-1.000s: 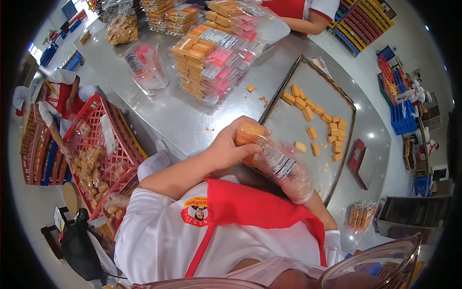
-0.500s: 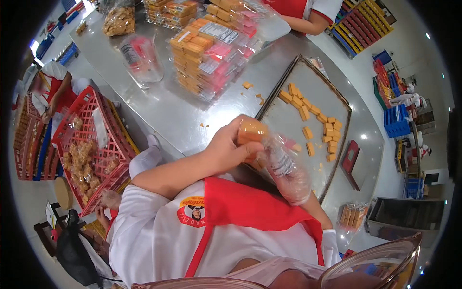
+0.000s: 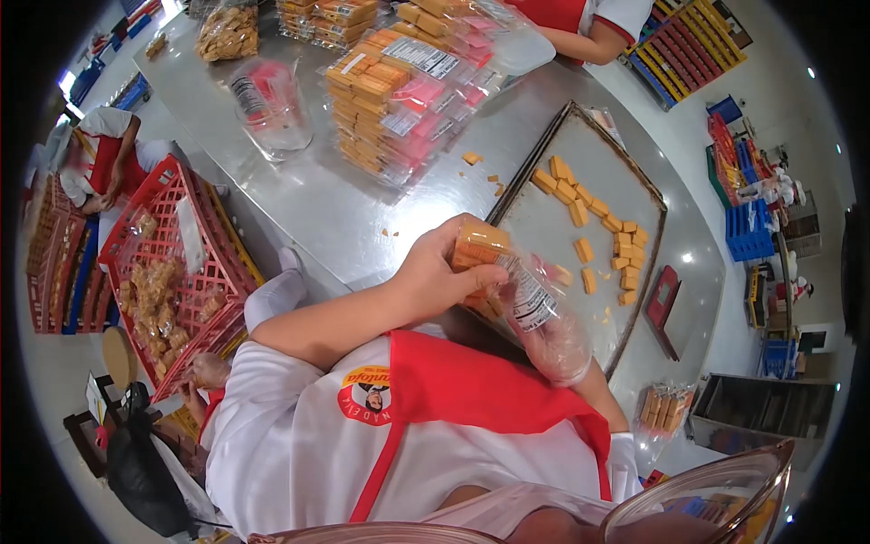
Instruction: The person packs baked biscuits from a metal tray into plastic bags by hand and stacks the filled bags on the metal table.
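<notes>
My left hand [image 3: 450,272] is closed around a block of orange-brown rectangular biscuits [image 3: 480,243], thumb along the near side. A clear printed bag [image 3: 528,304] with a white label stretches from the biscuits down to the right. My right hand [image 3: 555,343] seems to be inside or behind that bag; plastic and label hide its fingers. Just beyond my hands lies a metal baking tray [image 3: 603,145] with loose biscuits [image 3: 625,247] in a scattered line. More biscuits lie partly hidden beneath my hands.
Stacked packs of biscuits [image 3: 381,100] stand on the steel table [image 3: 217,109], beside a pile of clear bags [image 3: 269,109]. A red device [image 3: 664,295] lies right of the tray. A red crate [image 3: 172,254] with wrapped goods is at left. A co-worker's arm [image 3: 580,45] reaches in at the top.
The bag has slid slightly further along the biscuits and its label shows more clearly. Both hands have shifted slightly to the right in view; the left still grips the biscuits.
</notes>
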Motion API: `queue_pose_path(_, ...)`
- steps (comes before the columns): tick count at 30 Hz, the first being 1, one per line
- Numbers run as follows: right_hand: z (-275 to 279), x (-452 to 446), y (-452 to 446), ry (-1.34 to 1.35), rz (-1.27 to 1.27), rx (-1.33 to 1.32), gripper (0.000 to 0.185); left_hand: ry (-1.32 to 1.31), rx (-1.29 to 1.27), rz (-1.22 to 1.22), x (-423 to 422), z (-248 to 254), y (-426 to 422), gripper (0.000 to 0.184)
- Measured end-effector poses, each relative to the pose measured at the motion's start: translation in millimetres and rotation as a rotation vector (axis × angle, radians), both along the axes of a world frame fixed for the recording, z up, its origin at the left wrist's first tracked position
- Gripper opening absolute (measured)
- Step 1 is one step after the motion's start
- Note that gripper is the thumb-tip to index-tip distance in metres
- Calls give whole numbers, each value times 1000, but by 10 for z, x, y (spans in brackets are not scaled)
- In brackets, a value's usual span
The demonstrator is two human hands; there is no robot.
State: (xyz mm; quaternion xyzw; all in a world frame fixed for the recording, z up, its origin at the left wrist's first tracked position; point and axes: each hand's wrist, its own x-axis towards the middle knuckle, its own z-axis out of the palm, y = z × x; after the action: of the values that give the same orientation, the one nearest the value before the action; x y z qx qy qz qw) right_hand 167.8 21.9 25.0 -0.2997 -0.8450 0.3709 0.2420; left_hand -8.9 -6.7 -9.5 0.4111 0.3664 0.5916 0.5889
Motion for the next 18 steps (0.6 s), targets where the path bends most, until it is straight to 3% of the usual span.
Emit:
queue_pose_path(3,-35,53,64,-64,-18,-238,35,42,25,11,27,-62,21,30)
queue_pose_path(6,-117,95,45,-70,-5,-170,34,34,48,34,32,-65,53,31)
queue_pose_path(9,-103,71,75,-37,26,-331,33,15,37,41,32,-71,41,31)
queue_pose_path(12,-104,0,72,178,-81,-635,30,16,56,38,21,-84,40,31)
queue_pose_path(15,-73,55,75,-209,18,-60,31,54,33,60,18,-57,52,30)
queue_pose_path(18,-45,17,88,-158,33,-114,32,51,-41,13,7,-28,35,29)
